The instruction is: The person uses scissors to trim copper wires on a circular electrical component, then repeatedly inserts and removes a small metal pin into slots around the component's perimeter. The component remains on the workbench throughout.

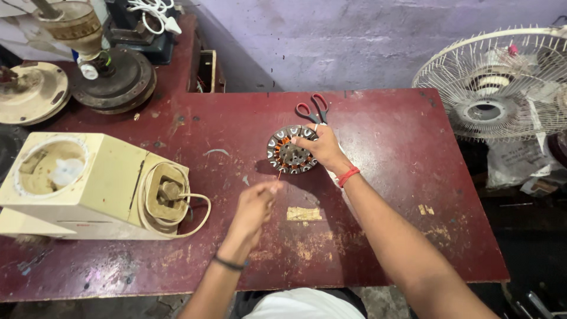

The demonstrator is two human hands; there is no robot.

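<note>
A round fan stator (288, 152) with copper windings lies on the dark red table (390, 195). My right hand (321, 146) rests on its right side, fingers gripping the rim. My left hand (255, 205) is nearer to me, fingers pinched on a thin reddish copper wire (279, 175) that runs up to the stator. Red-handled scissors (313, 109) lie just beyond the stator.
A cream mixer base (88, 186) lies on its side at the left with its cord looped. Old fan motor parts (112, 77) sit at the back left. A white fan guard (502, 82) stands beyond the table's right edge. A purple wall is behind.
</note>
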